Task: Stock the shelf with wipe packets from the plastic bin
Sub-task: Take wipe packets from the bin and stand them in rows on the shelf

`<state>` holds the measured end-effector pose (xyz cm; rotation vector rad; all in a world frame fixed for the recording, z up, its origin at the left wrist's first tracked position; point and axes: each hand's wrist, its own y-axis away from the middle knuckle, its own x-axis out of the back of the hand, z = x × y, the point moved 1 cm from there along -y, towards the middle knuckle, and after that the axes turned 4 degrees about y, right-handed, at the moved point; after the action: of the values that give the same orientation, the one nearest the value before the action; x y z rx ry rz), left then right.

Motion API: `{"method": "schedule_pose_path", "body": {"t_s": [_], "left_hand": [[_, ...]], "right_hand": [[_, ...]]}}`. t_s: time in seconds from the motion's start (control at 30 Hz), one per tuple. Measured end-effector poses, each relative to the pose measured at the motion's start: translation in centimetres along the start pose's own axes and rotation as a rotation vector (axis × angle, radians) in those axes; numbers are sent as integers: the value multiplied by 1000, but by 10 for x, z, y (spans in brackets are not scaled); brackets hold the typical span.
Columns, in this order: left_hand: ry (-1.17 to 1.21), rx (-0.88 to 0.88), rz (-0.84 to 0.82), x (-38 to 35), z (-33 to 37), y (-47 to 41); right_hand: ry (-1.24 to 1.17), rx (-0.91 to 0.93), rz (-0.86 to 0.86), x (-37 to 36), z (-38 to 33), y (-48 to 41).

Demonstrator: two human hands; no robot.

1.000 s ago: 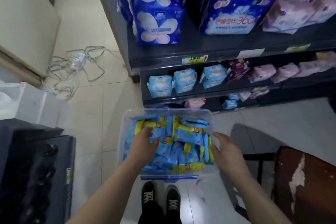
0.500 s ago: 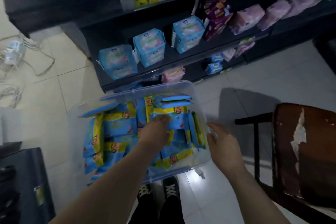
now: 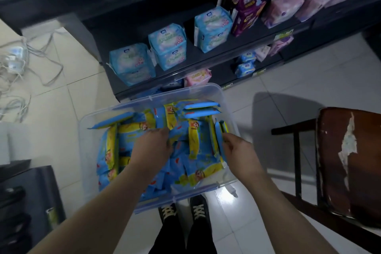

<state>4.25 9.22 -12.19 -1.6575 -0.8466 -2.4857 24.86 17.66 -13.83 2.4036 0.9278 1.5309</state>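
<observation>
A clear plastic bin (image 3: 208, 89) stands on the floor in front of my feet, filled with several blue and yellow wipe packets (image 3: 198, 168). My left hand (image 3: 151, 147) reaches into the middle of the bin, its fingers curled down around a packet in the pile; the fingertips are hidden. My right hand (image 3: 237, 150) is at the bin's right side and pinches the upright packets (image 3: 218, 130) leaning against that wall. The dark shelf (image 3: 191, 51) rises just behind the bin.
Light blue packs (image 3: 168, 46), a purple pack (image 3: 246, 6) and pink packs (image 3: 284, 8) line the shelf; smaller packs sit on the bottom level. A worn brown chair (image 3: 350, 161) stands at right. Cables and a power strip (image 3: 16, 60) lie at left, a dark unit (image 3: 24, 202) near left.
The view has tilted down and come closer to the bin. My left hand slid rightward to the middle of the pile. My right hand moved from outside the bin's wall onto the upright packets.
</observation>
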Motion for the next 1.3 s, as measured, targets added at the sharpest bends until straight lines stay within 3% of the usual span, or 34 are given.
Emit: {"method": "schedule_pose_path", "body": {"t_s": [0.17,0.27,0.4,0.5,0.7,0.8,1.1,1.3], "left_hand": [[301,229,83,0,-24,26],[459,312,48,-7,-31,26],[374,199,-138,-4,-31,18],[365,247,-166,5,-30,18],[471,264,-5,35,-18,43],[505,215,95,63,-15,60],[530,360,466,176,-33,145],[474,579,724,245,-63,239]], "right_hand": [[186,-85,-18,-15,-7,-26],[230,-126,-6,-26,-5,-38],[216,-132,36,-21,-6,-39],[78,-104,115,-3,-7,-29],[-461,-71,-9,40,-20,0],[-610,-116,-93,61,-39,13],[-478,54,-212,147,-156,51],[-442,284,-301,177,-272,86]]}}
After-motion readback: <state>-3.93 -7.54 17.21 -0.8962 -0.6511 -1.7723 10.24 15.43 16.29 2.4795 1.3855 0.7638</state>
